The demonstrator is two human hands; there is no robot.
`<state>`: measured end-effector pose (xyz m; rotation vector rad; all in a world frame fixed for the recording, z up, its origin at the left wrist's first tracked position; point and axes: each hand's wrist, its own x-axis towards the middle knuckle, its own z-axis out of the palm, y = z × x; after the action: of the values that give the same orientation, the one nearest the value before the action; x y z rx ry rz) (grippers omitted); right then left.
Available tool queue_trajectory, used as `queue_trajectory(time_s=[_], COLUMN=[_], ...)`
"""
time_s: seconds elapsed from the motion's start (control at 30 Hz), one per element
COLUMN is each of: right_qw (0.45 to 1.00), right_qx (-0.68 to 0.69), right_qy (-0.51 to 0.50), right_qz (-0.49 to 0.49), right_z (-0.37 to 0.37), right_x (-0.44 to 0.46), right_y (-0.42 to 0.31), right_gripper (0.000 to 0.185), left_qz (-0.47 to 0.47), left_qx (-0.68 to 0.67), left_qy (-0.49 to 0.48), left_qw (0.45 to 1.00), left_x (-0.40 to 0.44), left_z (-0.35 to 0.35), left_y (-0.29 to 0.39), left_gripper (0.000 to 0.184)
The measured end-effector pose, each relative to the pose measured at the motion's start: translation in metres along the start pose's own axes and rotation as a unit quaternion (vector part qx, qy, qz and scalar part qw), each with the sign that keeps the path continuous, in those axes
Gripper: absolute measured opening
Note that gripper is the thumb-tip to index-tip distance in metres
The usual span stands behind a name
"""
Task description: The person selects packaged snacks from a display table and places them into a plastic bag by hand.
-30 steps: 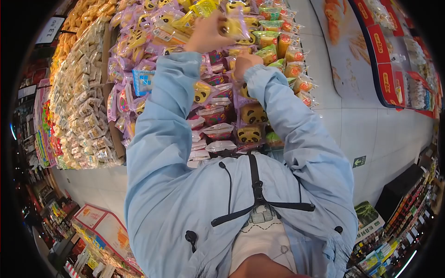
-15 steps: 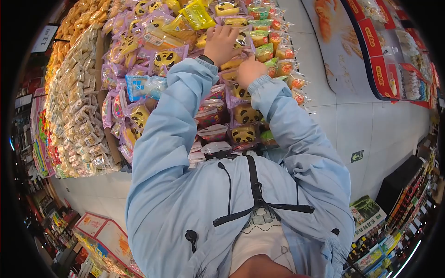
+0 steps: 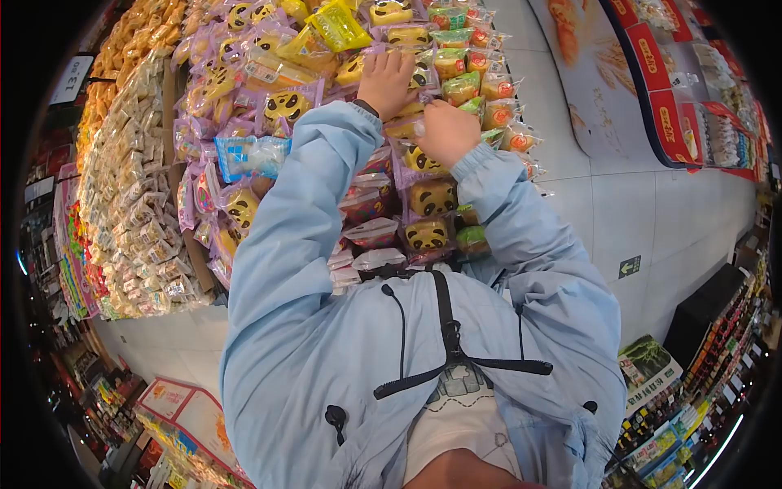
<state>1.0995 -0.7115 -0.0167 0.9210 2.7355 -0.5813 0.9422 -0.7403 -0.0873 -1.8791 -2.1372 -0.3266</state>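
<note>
My left hand (image 3: 387,84) lies palm down on the row of wrapped panda-faced cakes, its fingers stretched over them. Just to its right and lower, my right hand (image 3: 450,133) is closed, pinching the clear edge of a wrapped cake (image 3: 405,126) in that row. Below the hands, more panda-faced cakes (image 3: 432,198) stand in purple wrappers. Left of my left hand is a loose pile with a panda-faced pack (image 3: 287,104), a yellow pack (image 3: 338,26) and a blue-and-clear pack (image 3: 251,157).
Green-and-clear cake packs (image 3: 462,86) line the display's right edge. A cardboard divider (image 3: 195,257) separates small white-wrapped sweets (image 3: 134,196) at left. Pale floor tiles (image 3: 623,208) and a printed display panel (image 3: 599,81) lie to the right.
My left hand has come down from a lifted panda-faced pack onto the row and no longer holds it up. My right hand has moved slightly right and lower. The view has shifted slightly.
</note>
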Motion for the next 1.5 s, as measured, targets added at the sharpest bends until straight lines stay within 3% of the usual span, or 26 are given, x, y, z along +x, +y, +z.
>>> queue_trajectory(time_s=[0.23, 0.33, 0.43, 0.53, 0.63, 0.67, 0.77, 0.87, 0.97, 1.07, 1.2, 1.27, 1.3, 1.37, 1.47, 1.5], right_qw=[0.999, 0.999, 0.997, 0.996, 0.994, 0.993, 0.994, 0.994, 0.992, 0.989, 0.986, 0.982, 0.974, 0.935, 0.89, 0.899], right_qx=[-0.033, -0.033, -0.024, -0.012, 0.012, 0.022, 0.011, 0.007, -0.011, 0.009, 0.044, 0.057, 0.134, 0.286, 0.337, 0.345], right_qy=[-0.01, -0.02, -0.044, -0.027, 0.015, 0.029, 0.022, -0.008, -0.052, -0.045, -0.021, -0.015, 0.027, 0.107, 0.229, 0.22], right_qz=[-0.028, -0.034, -0.055, -0.088, -0.108, -0.11, -0.103, -0.111, -0.117, -0.139, -0.161, -0.178, -0.181, -0.182, -0.207, -0.156], right_z=[0.005, 0.011, 0.02, 0.024, 0.018, 0.016, 0.012, 0.008, 0.017, 0.019, 0.026, 0.023, 0.02, 0.009, -0.012, -0.016], right_x=[-0.015, -0.022, -0.022, -0.025, -0.033, -0.036, -0.039, -0.042, -0.042, -0.046, -0.043, -0.041, -0.037, -0.029, -0.021, -0.016], right_y=[0.013, 0.015, 0.018, 0.021, 0.023, 0.023, 0.021, 0.018, 0.025, 0.034, 0.044, 0.046, 0.045, 0.036, 0.01, 0.003], right_gripper=[0.022, 0.024, 0.027, 0.026, 0.027, 0.029, 0.028, 0.03, 0.048, 0.049, 0.042, 0.045, 0.047, 0.053, 0.061, 0.059], left_qz=[0.016, 0.014, -0.002, 0.036, 0.01, -0.017, -0.043, -0.046, -0.111, -0.192, -0.185, -0.244, -0.274, -0.334, -0.425, -0.453], left_qx=[-0.079, -0.044, -0.041, -0.072, -0.083, -0.147, -0.085, -0.124, -0.165, -0.315, -0.398, -0.375, -0.363, -0.515, -0.646, -0.672], left_qy=[-0.016, -0.033, -0.101, -0.042, 0.011, -0.04, -0.166, -0.167, -0.195, -0.091, 0.074, 0.049, 0.038, 0.071, 0.156, 0.189], left_qw=[0.997, 0.998, 0.994, 0.996, 0.996, 0.988, 0.982, 0.977, 0.96, 0.925, 0.895, 0.893, 0.89, 0.787, 0.615, 0.555], left_x=[-0.007, -0.011, -0.005, -0.005, -0.003, 0.0, -0.007, -0.012, -0.003, -0.008, 0.0, -0.002, -0.002, -0.004, -0.008, -0.011], left_z=[-0.02, -0.01, -0.005, -0.012, -0.032, -0.041, -0.022, -0.001, -0.034, -0.025, -0.079, -0.104, -0.11, -0.102, -0.094, -0.092], left_y=[-0.001, 0.0, 0.004, -0.003, -0.03, -0.046, -0.091, -0.101, -0.09, -0.114, -0.101, -0.08, -0.07, -0.044, 0.014, 0.025], left_gripper=[0.06, 0.065, 0.069, 0.071, 0.067, 0.071, 0.071, 0.063, 0.06, 0.062, 0.06, 0.068, 0.073, 0.063, 0.056, 0.055])
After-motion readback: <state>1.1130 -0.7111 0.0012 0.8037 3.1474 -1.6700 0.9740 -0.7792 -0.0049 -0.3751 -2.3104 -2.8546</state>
